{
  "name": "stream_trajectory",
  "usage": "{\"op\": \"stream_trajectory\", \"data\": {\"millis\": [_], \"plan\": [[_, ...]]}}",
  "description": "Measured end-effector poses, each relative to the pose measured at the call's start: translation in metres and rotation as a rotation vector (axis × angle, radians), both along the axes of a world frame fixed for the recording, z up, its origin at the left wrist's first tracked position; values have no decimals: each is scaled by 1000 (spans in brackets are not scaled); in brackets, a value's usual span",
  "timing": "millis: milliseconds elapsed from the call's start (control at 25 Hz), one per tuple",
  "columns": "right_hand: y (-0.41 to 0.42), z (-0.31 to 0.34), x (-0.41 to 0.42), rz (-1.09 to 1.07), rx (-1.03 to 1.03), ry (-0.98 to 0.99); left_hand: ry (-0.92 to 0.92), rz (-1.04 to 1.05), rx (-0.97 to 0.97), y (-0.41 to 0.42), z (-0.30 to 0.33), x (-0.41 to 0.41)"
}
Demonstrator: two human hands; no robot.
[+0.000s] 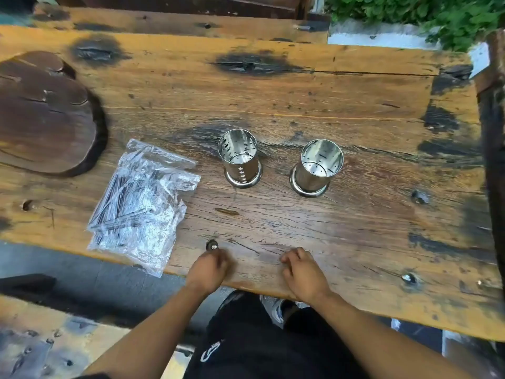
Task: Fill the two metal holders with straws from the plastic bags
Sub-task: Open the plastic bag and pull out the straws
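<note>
Standing upright side by side near the middle of the wooden surface [355,110] are two shiny metal holders, the left holder [240,160] with rows of small holes down its wall and the right holder [317,169] a little nearer the right edge; both are open at the top and nothing shows inside them. To their left, close to the near edge, lie the plastic bags [142,203], clear and crumpled, stacked loosely one over another with thin dark straws [120,195] visible through the film, all still sealed inside. Beyond the bags, at the far left, a dark round wooden slab [46,113] rests on the planks. The left hand [209,268] sits at the near edge with its fingers curled inward, blurred, so whether it grips anything cannot be told; just beyond its knuckles is a small dark knot or bolt head [211,245] in the wood. The right hand [303,272] rests palm down beside it, fingers loosely bent and holding nothing. Both hands lie well apart from the holders and the bags. Green leaves [437,15] show at the top right.
</note>
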State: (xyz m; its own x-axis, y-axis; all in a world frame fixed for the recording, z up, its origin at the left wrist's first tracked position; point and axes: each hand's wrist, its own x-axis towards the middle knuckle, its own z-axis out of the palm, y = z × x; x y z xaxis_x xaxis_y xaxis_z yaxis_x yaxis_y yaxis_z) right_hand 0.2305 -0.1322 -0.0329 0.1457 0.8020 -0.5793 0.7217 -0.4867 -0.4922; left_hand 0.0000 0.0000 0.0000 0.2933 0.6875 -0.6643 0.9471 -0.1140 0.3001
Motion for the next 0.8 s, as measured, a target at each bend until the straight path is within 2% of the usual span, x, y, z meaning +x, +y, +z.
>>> {"op": "stream_trajectory", "data": {"millis": [160,360,440,520,800], "plan": [[46,-20,-25,126,217,-212,-1,51,310,19,-13,-28],[97,-53,-40,247,248,-355,89,187,750,69,-38,-82],[104,-65,-37,269,207,-381,143,269,747,93,-47,-103],[102,-74,-35,265,219,-411,187,330,664,116,-52,-117],[100,-79,-35,251,267,-470,244,331,467,164,-74,-130]]}}
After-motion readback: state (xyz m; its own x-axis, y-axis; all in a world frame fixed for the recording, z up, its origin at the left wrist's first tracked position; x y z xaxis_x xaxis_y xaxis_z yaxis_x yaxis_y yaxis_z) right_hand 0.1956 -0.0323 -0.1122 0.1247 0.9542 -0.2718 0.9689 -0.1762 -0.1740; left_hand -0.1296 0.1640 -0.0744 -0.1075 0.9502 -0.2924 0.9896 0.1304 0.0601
